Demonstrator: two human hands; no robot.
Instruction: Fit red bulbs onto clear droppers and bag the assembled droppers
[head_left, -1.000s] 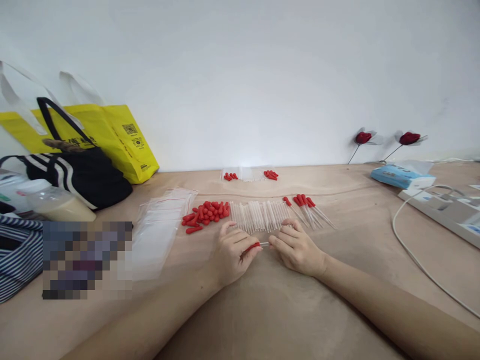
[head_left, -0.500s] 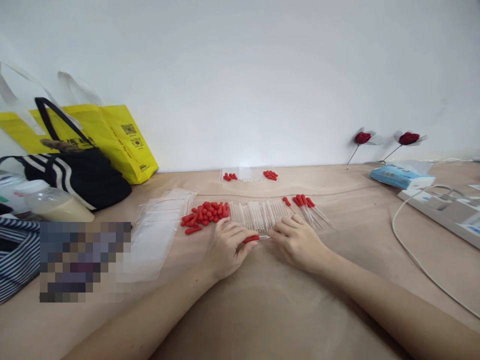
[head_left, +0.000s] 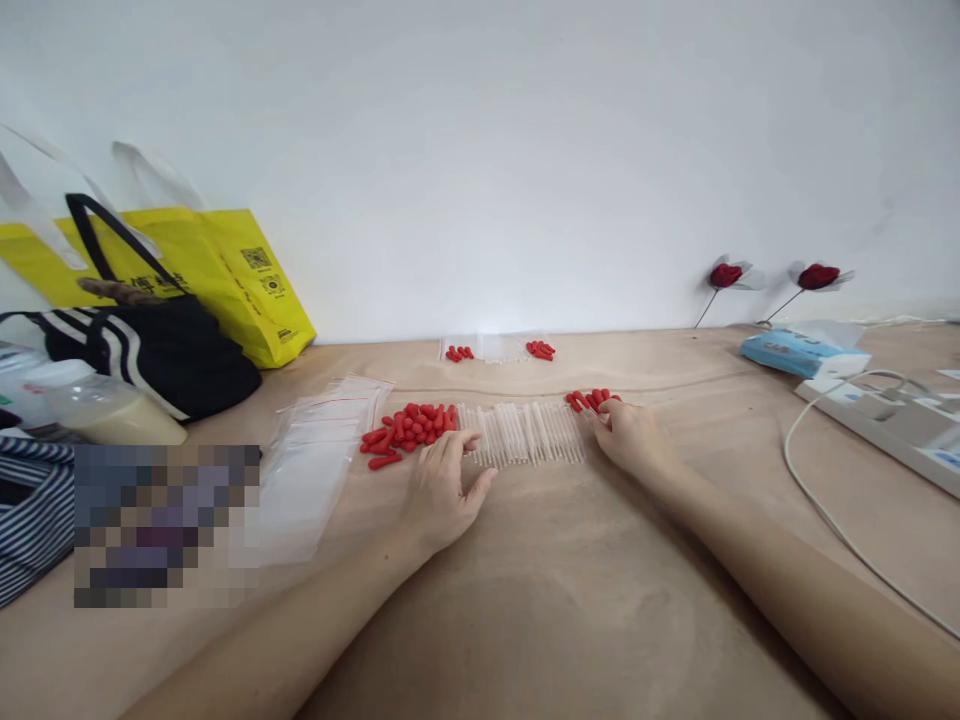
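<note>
Right hand [head_left: 628, 432] resting by red bulbs [head_left: 591, 401], its grip hidden
Left hand [head_left: 448, 483] gaping empty; tubes [head_left: 525, 435] looking light, probably brittle, softer bulbs inviting pinching

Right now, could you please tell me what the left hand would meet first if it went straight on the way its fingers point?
The left hand would probably meet the row of clear tubes first; whether it already touches them is unclear.

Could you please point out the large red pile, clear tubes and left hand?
Red pile [head_left: 414, 426]: head view, a bulb near the middle.
Clear tubes [head_left: 520, 435]: head view, the row's middle.
Left hand [head_left: 445, 490]: head view, its back.
</note>
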